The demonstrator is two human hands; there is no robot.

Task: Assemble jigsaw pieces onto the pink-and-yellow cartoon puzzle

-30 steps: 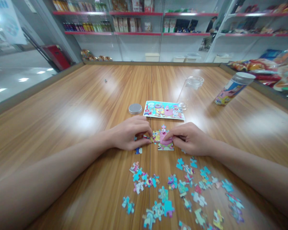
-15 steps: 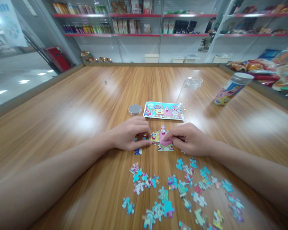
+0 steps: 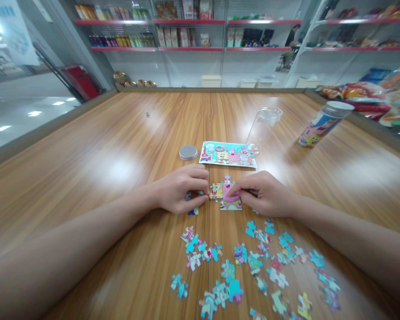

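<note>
A small joined cluster of puzzle pieces (image 3: 227,194), pink and yellow cartoon figures, lies on the wooden table (image 3: 103,151). My left hand (image 3: 182,189) is curled at its left edge, fingers pinched on a puzzle piece (image 3: 196,194) that is mostly hidden under them. My right hand (image 3: 263,193) rests on the cluster's right side, fingertips pressed on the pink part. Behind the cluster lies the printed reference picture (image 3: 228,154). Several loose puzzle pieces (image 3: 250,262) are scattered nearer me.
A round metal lid (image 3: 188,152) sits left of the picture. A clear empty jar (image 3: 263,126) stands behind it, and a printed tube with a lid (image 3: 323,123) lies tilted at the right. Snack bags (image 3: 370,95) pile by the right edge. Store shelves (image 3: 190,35) fill the background.
My left hand has drawn slightly back from the cluster, its fingers curling more over the piece. My right hand stays on the cluster.
</note>
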